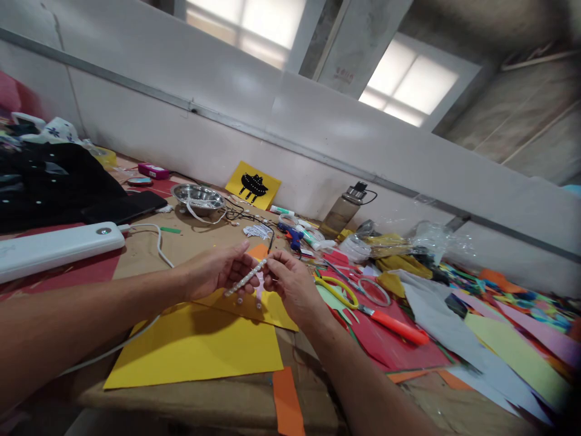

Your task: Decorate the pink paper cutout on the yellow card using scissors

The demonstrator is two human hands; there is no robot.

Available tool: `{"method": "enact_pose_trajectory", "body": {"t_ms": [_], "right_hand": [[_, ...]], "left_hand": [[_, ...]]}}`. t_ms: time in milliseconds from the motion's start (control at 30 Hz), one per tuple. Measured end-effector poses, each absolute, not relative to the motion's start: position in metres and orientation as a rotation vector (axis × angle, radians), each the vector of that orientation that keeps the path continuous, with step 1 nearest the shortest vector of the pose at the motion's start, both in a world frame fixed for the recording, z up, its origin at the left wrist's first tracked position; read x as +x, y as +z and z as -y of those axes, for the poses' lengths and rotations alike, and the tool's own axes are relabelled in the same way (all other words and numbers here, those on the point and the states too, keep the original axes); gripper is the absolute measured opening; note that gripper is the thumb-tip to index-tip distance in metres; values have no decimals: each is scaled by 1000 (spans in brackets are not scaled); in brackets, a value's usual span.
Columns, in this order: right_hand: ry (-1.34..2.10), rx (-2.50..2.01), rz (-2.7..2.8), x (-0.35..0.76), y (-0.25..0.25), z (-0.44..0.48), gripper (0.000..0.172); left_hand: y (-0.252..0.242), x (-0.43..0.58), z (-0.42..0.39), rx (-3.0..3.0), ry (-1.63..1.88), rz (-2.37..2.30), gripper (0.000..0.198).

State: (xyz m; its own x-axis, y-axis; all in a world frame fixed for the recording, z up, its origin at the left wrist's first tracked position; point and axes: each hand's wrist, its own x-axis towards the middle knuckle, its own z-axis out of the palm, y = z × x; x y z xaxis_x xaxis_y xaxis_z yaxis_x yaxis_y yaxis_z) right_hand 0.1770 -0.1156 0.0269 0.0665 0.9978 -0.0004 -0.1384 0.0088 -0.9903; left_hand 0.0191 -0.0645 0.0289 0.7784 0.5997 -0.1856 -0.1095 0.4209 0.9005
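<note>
A thin strip with a row of pale beads (pixel 246 278) slants between my two hands, above yellow sheets. My right hand (pixel 287 280) pinches its upper end between thumb and fingers. At its lower left, my left hand (pixel 226 269) has its palm turned inward, the fingers curled behind the strip and the thumb raised; whether they grip it is hard to tell. Small pink pieces with beads (pixel 259 289) show just under the hands. The large yellow sheet (pixel 204 345) lies nearest the front edge. An orange strip (pixel 287 399) is beside its right corner.
A metal bowl (pixel 198 198) stands behind my left hand, near a yellow card with a black shape (pixel 253 185). Right of my hands are yellow-handled scissors (pixel 338 290), an orange cutter (pixel 399 327), a glue gun (pixel 291 235) and a bottle (pixel 342 211). A white power strip (pixel 59 249) lies left.
</note>
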Motion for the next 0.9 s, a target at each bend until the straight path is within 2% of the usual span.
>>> {"method": "enact_pose_trajectory", "body": {"t_ms": [900], "right_hand": [[1198, -1221, 960, 182, 24, 111, 24]], "left_hand": [[38, 19, 67, 825, 434, -562, 53]]}}
